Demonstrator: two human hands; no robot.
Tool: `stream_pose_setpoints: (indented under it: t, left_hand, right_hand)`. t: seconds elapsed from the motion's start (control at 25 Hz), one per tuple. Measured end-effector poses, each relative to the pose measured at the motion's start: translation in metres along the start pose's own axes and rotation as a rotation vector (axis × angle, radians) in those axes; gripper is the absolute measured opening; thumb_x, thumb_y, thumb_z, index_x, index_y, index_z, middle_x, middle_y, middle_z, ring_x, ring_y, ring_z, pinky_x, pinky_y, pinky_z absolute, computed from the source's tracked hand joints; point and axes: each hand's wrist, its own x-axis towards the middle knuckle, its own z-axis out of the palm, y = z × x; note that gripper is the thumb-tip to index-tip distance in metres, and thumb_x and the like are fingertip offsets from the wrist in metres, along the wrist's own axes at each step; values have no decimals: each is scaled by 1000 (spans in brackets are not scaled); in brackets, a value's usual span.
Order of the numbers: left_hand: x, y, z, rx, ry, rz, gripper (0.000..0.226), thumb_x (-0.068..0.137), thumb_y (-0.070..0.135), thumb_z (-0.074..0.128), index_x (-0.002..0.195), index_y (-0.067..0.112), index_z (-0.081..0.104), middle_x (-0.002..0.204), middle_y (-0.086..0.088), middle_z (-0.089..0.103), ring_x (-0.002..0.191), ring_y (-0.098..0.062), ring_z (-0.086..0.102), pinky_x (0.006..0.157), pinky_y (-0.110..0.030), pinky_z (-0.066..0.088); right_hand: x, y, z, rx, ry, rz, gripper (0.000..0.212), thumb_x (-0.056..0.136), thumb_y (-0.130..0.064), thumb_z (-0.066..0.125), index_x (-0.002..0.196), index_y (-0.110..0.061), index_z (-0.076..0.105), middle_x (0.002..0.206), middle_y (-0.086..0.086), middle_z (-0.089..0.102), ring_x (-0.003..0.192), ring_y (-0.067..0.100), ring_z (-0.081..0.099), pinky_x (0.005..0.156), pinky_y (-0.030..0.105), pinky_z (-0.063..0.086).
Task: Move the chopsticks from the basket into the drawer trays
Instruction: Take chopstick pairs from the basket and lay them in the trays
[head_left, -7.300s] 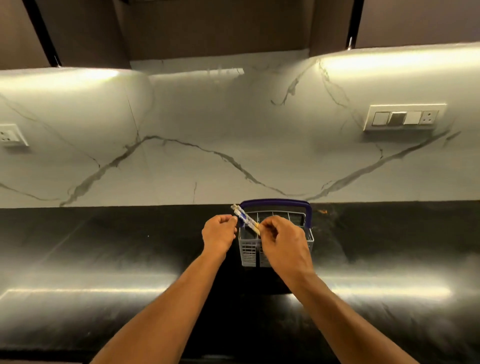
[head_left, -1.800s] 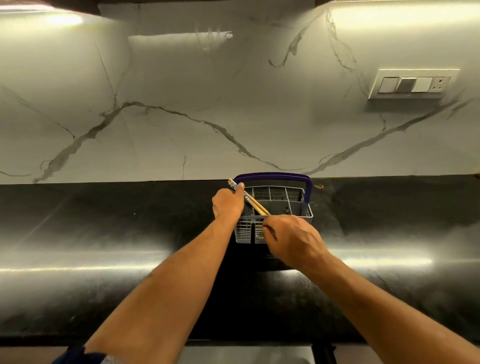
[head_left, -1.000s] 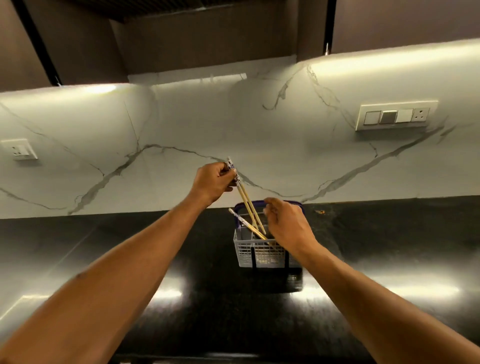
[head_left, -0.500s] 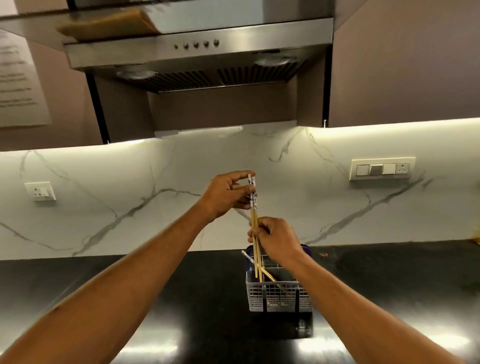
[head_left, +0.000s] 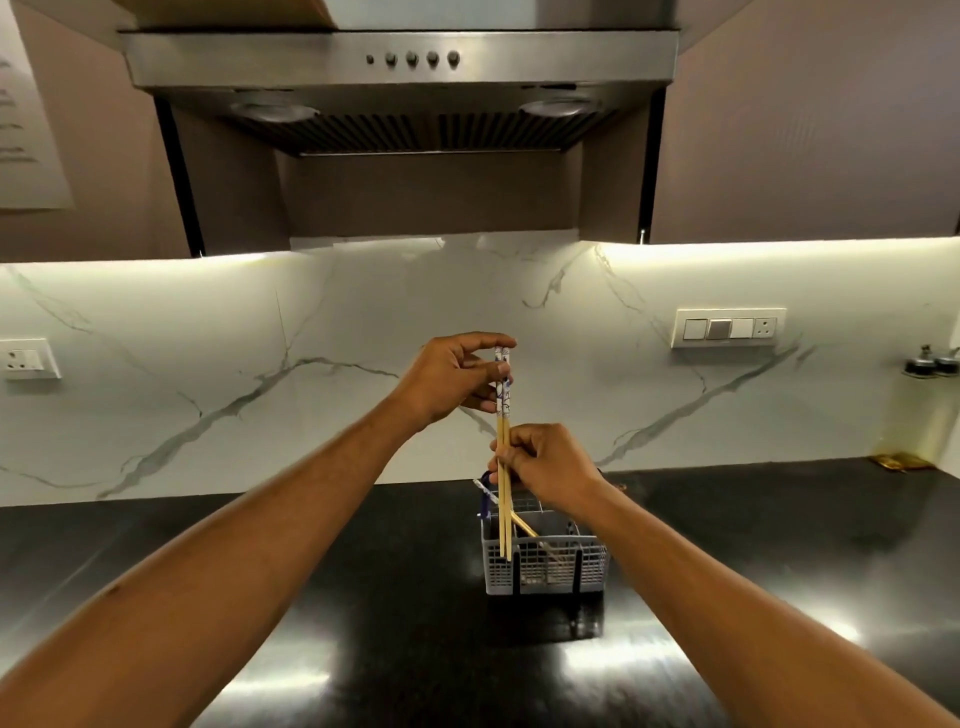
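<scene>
Head view: the left hand (head_left: 448, 379) pinches the patterned top ends of a pair of chopsticks (head_left: 502, 467), thumb and fingers curled round them, holding the pair upright above the basket (head_left: 543, 564). The right hand (head_left: 550, 467) sits lower on the same pair, fingers curled round the wooden shafts near their middle. The tips hang in front of the basket's near-left corner; whether they have cleared its rim I cannot tell. More chopsticks lean inside the basket, one patterned end poking out at its far-left. The basket stands on the dark counter (head_left: 363, 597), below the range hood (head_left: 400, 62). No drawer in sight. The good move here, I'd say: keep the two sticks parallel, lift straight up so the tips don't snag the grid, then carry them level toward the trays.
</scene>
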Motion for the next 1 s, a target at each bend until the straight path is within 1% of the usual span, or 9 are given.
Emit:
stream_pose_setpoints:
  t: [0.16,0.32,0.48,0.56,0.64,0.72,0.8,0.88,1.0]
  left_hand:
    - [-7,-5,-1,-82,-30,-51,32,92,7,65,123,17,66,90,-12,77,73,-19,77,66,-28,63]
    - [-37,-28,11,-274,-49,-190,28,90,5,67,115,19,70,88,-16,78,72,-25,77,66,-34,64]
    - [-87,-70,40,-427,-72,-372,28,91,5,66,117,15,69,94,-18,77,72,-24,77,68,-37,65]
    - [-136,-110,73,-474,-125,-516,27,91,4,66,114,16,69,91,-18,76,68,-23,75,69,-40,65]
    - [-191,-147,108,-535,-161,-654,28,90,1,65,114,17,68,91,-19,74,67,-24,74,71,-44,64]
    - [-241,-175,140,-576,-167,-768,33,91,0,64,121,13,65,94,-19,73,71,-26,74,73,-44,64]
    - [-275,-197,162,-551,-141,-825,37,91,4,65,126,15,61,100,-19,74,82,-28,75,74,-38,64]
    - [-297,-217,178,-507,-57,-886,36,92,12,66,127,15,59,103,-18,74,89,-30,76,76,-37,63]
    - [-326,-241,192,-413,53,-1002,31,94,21,64,121,5,63,98,-17,76,89,-31,76,81,-41,63]
  right_hand:
    - [-13,1,-5,76,-66,47,14,97,-8,58,103,0,69,99,21,74,89,27,75,87,39,61]
    - [-44,25,-5,169,-135,139,16,94,-8,63,105,0,70,97,19,76,88,25,76,76,29,63]
    - [-85,81,10,316,-155,296,19,91,-8,66,107,3,70,99,21,76,92,30,75,83,37,62]
    - [-127,125,30,313,-187,438,17,91,-8,66,105,2,71,93,19,76,86,28,75,81,38,62]
    - [-177,168,50,244,-220,549,13,92,-7,64,101,-1,72,88,14,77,81,24,75,77,34,62]
    - [-220,205,64,210,-241,628,13,94,-6,61,97,-8,74,90,10,78,85,21,76,82,36,61]
    - [-245,236,75,166,-204,700,16,94,-5,61,93,-13,75,91,8,78,87,21,75,85,41,61]
    - [-257,265,90,96,-124,756,16,93,-9,65,85,-19,75,82,3,78,81,17,74,84,43,61]
    - [-275,297,116,-120,-82,757,22,93,-13,67,77,-28,73,65,-11,71,63,1,66,69,27,59]
